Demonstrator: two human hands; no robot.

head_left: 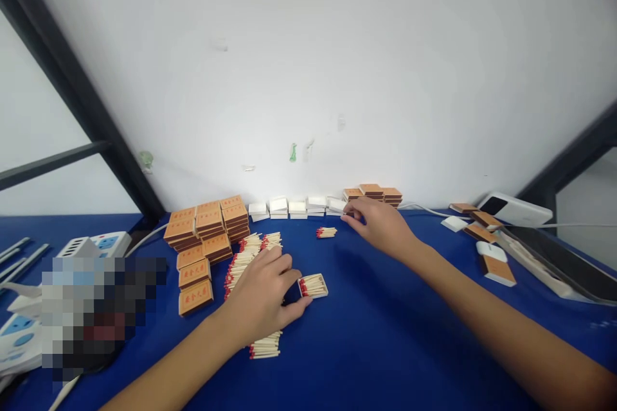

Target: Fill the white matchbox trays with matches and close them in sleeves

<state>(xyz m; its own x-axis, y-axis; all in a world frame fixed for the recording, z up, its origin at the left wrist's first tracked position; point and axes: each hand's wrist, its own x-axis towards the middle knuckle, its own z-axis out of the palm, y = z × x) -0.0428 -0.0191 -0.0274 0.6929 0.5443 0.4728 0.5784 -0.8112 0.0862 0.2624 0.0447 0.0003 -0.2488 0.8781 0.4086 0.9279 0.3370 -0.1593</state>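
Note:
A small white matchbox tray (324,284) filled with red-tipped matches lies on the blue table. My left hand (267,289) has thumb and index finger at its left end, holding it. Under and around that hand spreads a long pile of loose matches (237,270). Farther back, my right hand (376,221) has its fingers closed beside the row of white trays (297,209) and the stacked orange matchboxes (371,191) by the wall. What its fingertips pinch is hidden. A small bunch of matches (326,232) lies to the left of my right hand.
Stacks of orange matchboxes (195,298) stand at left. Beyond them are power strips (108,244) and a blurred dark object (110,321). At right lie loose matchboxes (499,270), a white power bank (515,209) and a dark flat item (563,263). A white wall (308,77) bounds the back.

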